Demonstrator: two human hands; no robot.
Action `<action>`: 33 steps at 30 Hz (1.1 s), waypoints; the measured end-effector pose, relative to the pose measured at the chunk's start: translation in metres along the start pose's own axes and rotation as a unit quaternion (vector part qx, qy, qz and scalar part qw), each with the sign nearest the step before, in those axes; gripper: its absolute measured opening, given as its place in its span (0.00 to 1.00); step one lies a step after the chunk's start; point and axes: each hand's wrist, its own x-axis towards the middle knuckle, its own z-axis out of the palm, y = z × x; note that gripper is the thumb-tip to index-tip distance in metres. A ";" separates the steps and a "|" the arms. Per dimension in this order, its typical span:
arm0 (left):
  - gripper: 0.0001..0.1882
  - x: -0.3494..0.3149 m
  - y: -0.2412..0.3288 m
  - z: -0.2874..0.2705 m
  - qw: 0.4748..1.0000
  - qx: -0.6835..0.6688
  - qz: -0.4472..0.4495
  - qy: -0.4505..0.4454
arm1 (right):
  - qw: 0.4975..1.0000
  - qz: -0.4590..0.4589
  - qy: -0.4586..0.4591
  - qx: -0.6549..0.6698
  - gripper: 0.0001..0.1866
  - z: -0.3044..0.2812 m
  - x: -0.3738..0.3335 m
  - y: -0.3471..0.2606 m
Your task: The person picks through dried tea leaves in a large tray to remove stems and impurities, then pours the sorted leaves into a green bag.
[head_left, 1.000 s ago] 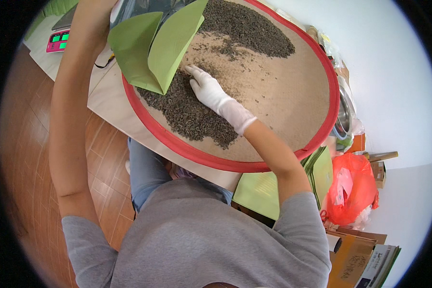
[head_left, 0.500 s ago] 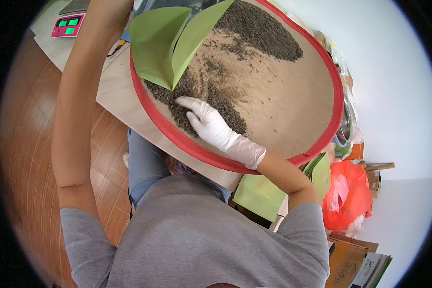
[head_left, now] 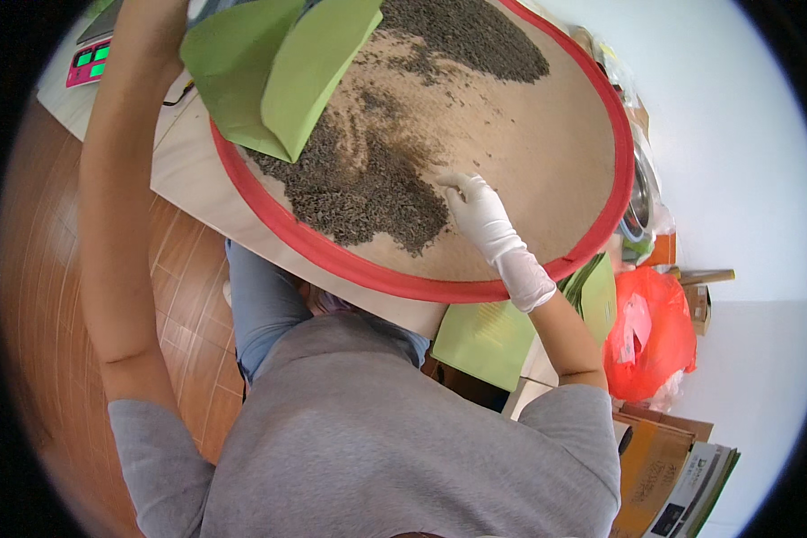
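Observation:
My right hand [head_left: 481, 215], in a white glove, hovers over the bare tan floor of the round tray [head_left: 538, 179], just right of the near heap of dark dried leaf [head_left: 359, 197]. Its fingers are loosely bent and apart, with nothing visible in them. A green paper bag or folder [head_left: 309, 76] tilts over the tray's left side, its pointed corner low at the heap. My left forearm [head_left: 121, 224] reaches up beside it; only a scrap of my gloved left hand [head_left: 195, 9] shows at the top edge, its fingers hidden.
A second dark heap [head_left: 475, 36] lies at the tray's far side. A pink scale [head_left: 88, 65] with green displays stands at far left. Right of the tray are a metal bowl [head_left: 638, 202] and a red plastic bag [head_left: 650, 336]; green sheets [head_left: 484, 345] lie below its rim.
My right hand has come off the near heap, moving right onto bare tray. The green bag and my left arm have shifted left in view, as the tray has slightly.

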 end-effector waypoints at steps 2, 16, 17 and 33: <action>0.16 0.001 -0.004 -0.001 1.000 -0.001 0.002 -0.018 | 0.997 0.069 -0.031 -0.026 0.11 -0.002 -0.007 -0.005; 0.16 -0.011 -0.001 0.006 1.000 0.023 0.003 -0.011 | 0.993 -0.046 -0.067 -0.087 0.17 0.037 0.009 -0.039; 0.15 -0.007 -0.004 0.004 1.000 0.015 -0.006 -0.005 | 0.993 -0.051 -0.063 -0.089 0.15 0.043 0.009 -0.037; 0.14 -0.010 -0.014 0.013 0.998 -0.058 0.005 -0.007 | 0.971 0.003 -0.160 0.176 0.10 0.044 -0.011 -0.064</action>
